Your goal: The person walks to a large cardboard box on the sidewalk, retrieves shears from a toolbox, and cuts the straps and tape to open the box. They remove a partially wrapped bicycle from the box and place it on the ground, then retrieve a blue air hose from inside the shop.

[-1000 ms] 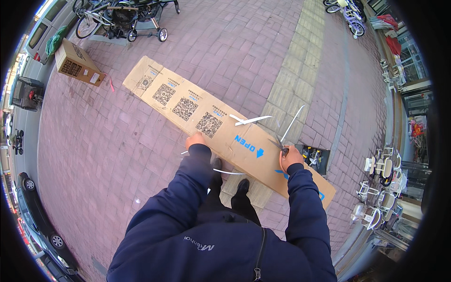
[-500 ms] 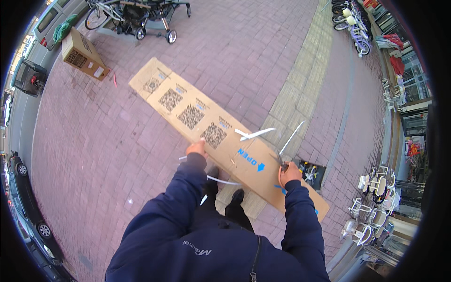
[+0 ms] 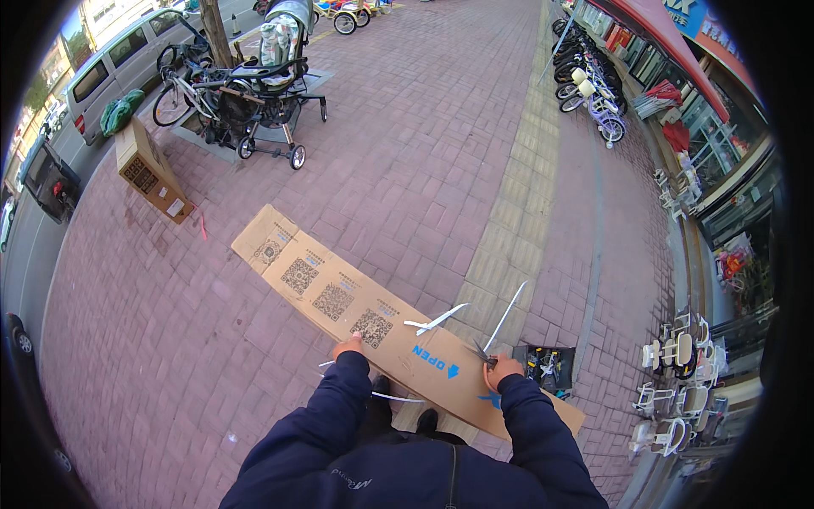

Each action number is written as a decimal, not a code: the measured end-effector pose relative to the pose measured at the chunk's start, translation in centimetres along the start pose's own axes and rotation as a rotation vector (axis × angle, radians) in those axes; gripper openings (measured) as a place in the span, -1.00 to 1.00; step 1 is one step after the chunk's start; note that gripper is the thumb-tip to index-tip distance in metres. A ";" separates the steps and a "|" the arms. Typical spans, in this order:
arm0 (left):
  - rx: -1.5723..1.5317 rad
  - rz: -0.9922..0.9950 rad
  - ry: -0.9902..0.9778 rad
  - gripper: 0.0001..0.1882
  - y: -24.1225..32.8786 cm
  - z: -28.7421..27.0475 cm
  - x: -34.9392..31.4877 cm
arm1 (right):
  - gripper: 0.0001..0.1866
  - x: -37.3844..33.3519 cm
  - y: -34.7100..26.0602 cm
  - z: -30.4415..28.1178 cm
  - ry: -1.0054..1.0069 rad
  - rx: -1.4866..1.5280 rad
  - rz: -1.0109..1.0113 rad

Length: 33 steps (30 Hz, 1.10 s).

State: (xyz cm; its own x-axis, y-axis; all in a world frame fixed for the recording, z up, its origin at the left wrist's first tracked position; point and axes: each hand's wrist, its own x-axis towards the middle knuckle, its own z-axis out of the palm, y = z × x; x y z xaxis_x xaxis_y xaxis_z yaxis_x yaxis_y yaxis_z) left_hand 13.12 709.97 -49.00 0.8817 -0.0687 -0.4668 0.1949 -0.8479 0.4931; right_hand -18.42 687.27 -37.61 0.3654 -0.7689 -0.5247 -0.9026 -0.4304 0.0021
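A long, flat cardboard box (image 3: 398, 360) with printed square codes and blue markings lies slantwise in front of me, its far end to the upper left. My left hand (image 3: 348, 344) is closed on its near edge, by the codes. My right hand (image 3: 504, 371) rests over the box's right part, closed around a dark pair of scissors (image 3: 487, 356), small in view, with the tips pointing up and left. A white strap (image 3: 509, 316) sticks up beside the tips. Another bent white strap (image 3: 437, 321) lies across the box, and one strap end (image 3: 397, 398) curls out below the near edge.
An open tray of tools (image 3: 547, 366) sits on the paving right of the box. Far left stand a tall carton (image 3: 153, 174), a stroller (image 3: 284, 76) and a bicycle (image 3: 182, 97). Small bikes (image 3: 606, 119) and white child seats (image 3: 678, 352) line the shopfronts on the right.
The view has tilted up, so the box sits lower in the picture and more of the street shows. Both hands keep their hold; the scissors' tips now show more clearly.
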 end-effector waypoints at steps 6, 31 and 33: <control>-0.398 0.010 -0.093 -0.64 -1.3 -4.8 -1.6 | -0.52 -1.7 0.6 0.3 -0.102 0.062 -0.057; -0.787 -0.137 -0.603 -0.53 -1.3 -1.4 -10.9 | -0.55 -2.4 0.2 0.3 -0.043 0.131 -0.035; -0.733 -0.041 -0.530 -0.55 -0.9 -1.5 -11.1 | -0.57 -3.3 0.1 -0.1 -0.023 0.184 -0.040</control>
State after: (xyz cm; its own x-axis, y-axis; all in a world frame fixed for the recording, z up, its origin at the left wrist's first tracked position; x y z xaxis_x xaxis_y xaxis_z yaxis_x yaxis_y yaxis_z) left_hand 3.82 712.31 -43.14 0.5901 -0.4326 -0.6816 0.6061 -0.3202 0.7280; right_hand -19.73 689.72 -35.78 0.3987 -0.7410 -0.5404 -0.9146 -0.3651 -0.1741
